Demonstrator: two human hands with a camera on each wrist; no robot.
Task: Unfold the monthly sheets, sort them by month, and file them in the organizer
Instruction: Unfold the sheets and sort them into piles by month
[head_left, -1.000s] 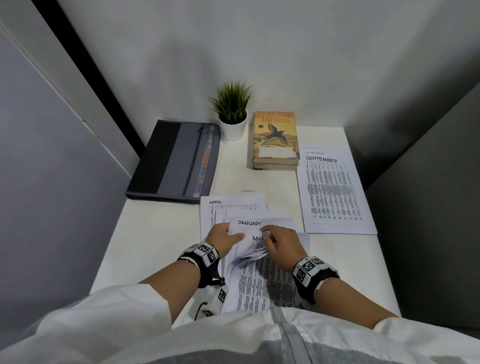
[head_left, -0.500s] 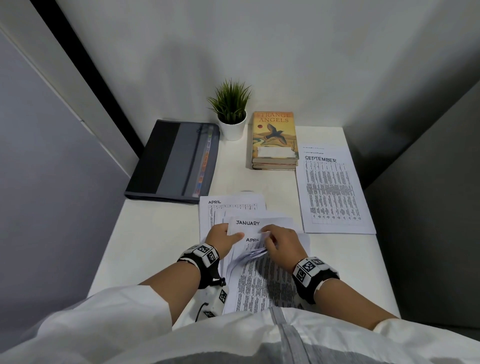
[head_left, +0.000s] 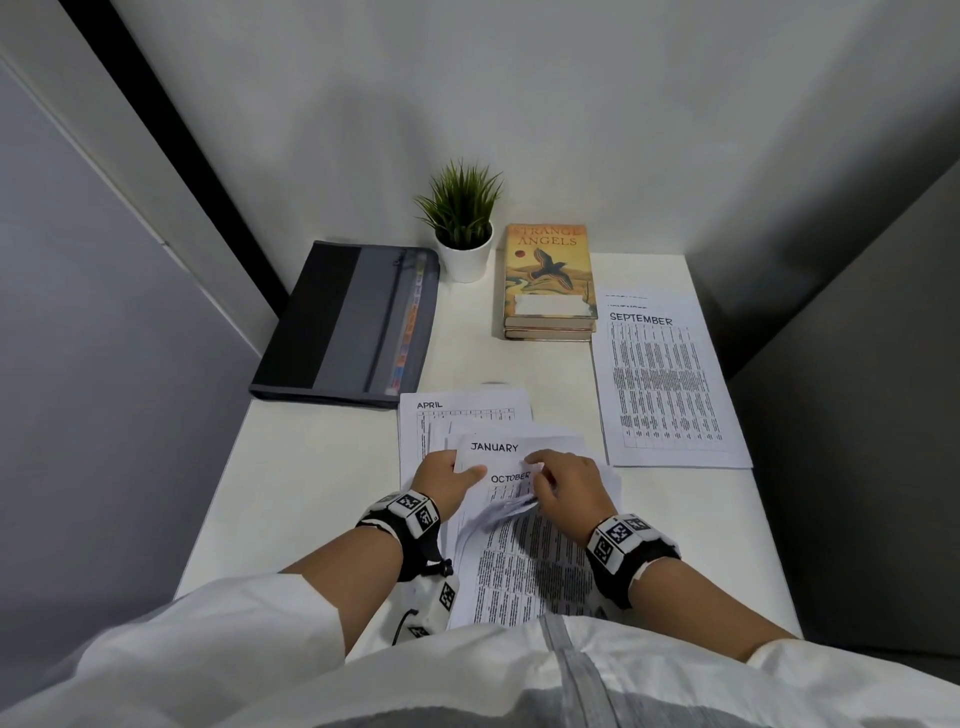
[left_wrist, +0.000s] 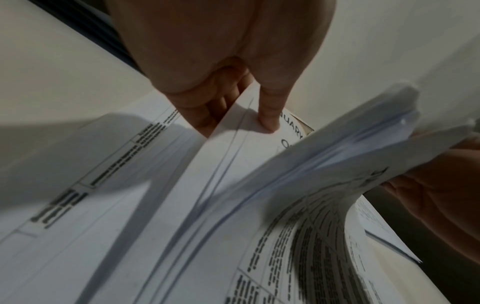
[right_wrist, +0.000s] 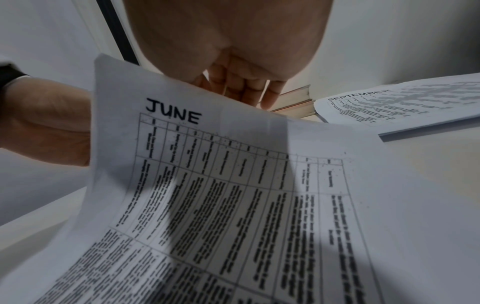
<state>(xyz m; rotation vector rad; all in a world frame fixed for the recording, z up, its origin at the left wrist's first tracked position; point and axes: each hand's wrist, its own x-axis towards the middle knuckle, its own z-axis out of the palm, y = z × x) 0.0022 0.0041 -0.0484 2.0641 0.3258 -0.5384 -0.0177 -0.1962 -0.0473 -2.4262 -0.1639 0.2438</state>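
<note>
Near the organizer (head_left: 348, 322), both hands pinch the sheets (head_left: 524, 566) (left hand (head_left: 447, 480), right hand (head_left: 569, 486)); loosely fanned pages could slip, mixing months.

A white desk (head_left: 322, 467) fills a narrow alcove. A pale wall (head_left: 519, 104) rises at twelve o'clock, grey partitions close in at nine (head_left: 104, 415) and three (head_left: 857, 415), and a black vertical strip (head_left: 171, 150) runs at eleven (soft light falls from above).
</note>
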